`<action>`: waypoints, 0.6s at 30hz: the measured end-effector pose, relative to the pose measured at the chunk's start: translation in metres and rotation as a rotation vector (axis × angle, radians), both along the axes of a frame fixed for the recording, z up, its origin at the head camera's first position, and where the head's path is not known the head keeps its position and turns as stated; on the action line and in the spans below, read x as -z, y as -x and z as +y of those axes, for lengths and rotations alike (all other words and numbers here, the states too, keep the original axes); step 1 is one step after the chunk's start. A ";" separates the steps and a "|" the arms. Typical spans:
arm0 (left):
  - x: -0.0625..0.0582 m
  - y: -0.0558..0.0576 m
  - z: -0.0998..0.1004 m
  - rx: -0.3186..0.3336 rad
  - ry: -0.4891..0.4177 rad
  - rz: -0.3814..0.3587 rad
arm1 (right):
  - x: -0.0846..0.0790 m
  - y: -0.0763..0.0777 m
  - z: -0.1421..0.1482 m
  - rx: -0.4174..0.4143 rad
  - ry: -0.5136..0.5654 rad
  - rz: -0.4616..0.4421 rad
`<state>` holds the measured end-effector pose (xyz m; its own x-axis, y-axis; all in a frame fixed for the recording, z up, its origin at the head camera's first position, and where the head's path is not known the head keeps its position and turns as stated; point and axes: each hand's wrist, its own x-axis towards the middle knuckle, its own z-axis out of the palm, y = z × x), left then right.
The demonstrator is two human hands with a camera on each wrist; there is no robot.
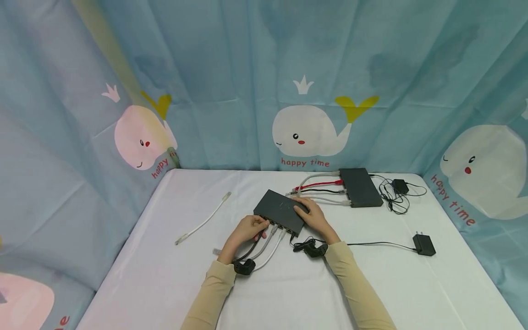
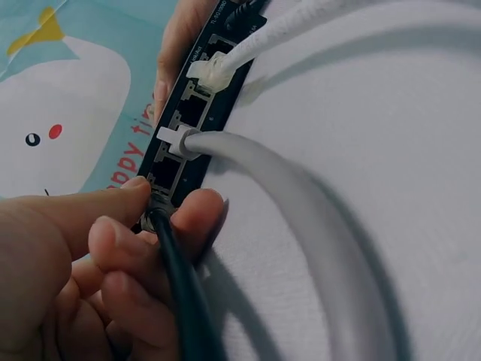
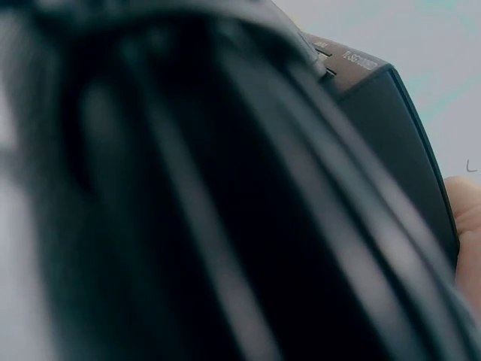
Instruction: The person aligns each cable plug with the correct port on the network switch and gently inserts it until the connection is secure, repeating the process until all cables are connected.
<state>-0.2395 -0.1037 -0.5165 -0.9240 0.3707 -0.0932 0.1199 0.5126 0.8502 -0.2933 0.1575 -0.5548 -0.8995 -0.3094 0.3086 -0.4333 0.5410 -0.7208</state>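
A black network switch (image 1: 277,208) lies tilted at mid-table, its row of ports facing the person. My left hand (image 1: 249,228) pinches the plug end of a black network cable (image 2: 180,286) at an end port; its fingers hide whether the plug is fully seated. Beside it, a grey cable (image 2: 282,188) and a white cable (image 2: 304,19) are plugged into other ports. My right hand (image 1: 312,215) grips the switch's right end, thumb on top and fingers over the back edge. In the right wrist view, a blurred dark cable bundle (image 3: 225,188) covers most of the picture.
Behind on the right sits a second black switch (image 1: 361,188) with red, black and pale cables. Its coiled cord leads to a power adapter (image 1: 400,186). Another adapter (image 1: 424,244) lies at right, its cord running toward the near switch. A loose white cable (image 1: 203,222) is at left.
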 end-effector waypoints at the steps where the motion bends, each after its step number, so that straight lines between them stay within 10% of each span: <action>1: -0.001 0.000 -0.001 -0.009 0.008 0.006 | 0.000 0.000 0.000 -0.001 0.001 0.000; 18: -0.005 0.002 -0.024 -0.143 -0.005 0.033 | 0.002 0.001 0.000 0.010 -0.008 0.000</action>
